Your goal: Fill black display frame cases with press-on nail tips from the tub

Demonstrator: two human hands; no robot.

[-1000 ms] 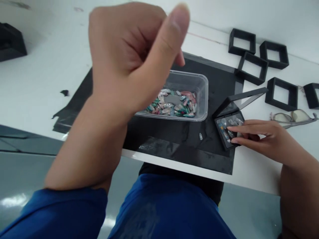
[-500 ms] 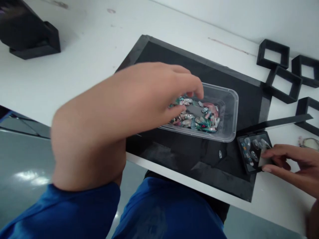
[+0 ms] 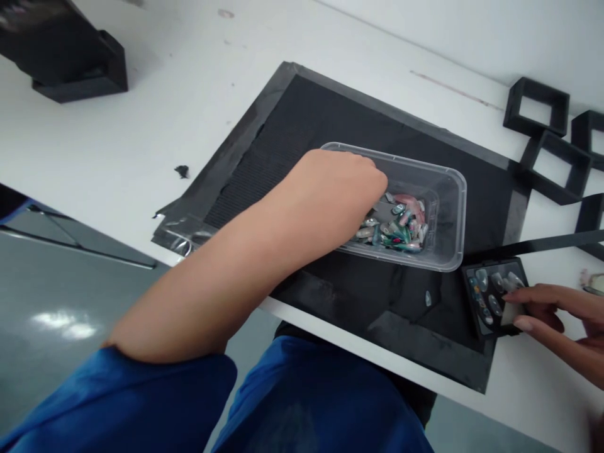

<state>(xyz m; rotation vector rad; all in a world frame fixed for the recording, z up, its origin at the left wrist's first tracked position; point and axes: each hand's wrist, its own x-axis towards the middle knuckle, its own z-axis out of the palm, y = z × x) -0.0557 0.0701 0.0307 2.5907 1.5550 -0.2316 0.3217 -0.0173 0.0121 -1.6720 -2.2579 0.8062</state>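
My left hand point(image 3: 340, 195) reaches down into a clear plastic container point(image 3: 453, 220). Its fingers are bent below the back of the hand and hidden from me, so whether they hold anything does not show. Decorated press-on nails point(image 3: 401, 229), in green, pink and silver, lie heaped in the container. At the right, my right hand point(image 3: 557, 311) pinches a small pale card point(image 3: 512, 313) between thumb and index finger, at the edge of a black case point(image 3: 481, 324). Several shiny press-on nails point(image 3: 494, 305) sit inside that case, whose narrow lid stands up.
A single nail point(image 3: 428, 298) lies on the black mat point(image 3: 302, 119), left of the case. Several black square frames point(image 3: 538, 104) stand at the back right. A dark stand point(image 3: 80, 69) is at the far left, and a black scrap point(image 3: 182, 171) lies beside the mat.
My left hand has gone from hovering with parted fingers to being down inside the container. My right hand stays by the case. The whole view has shifted slightly.
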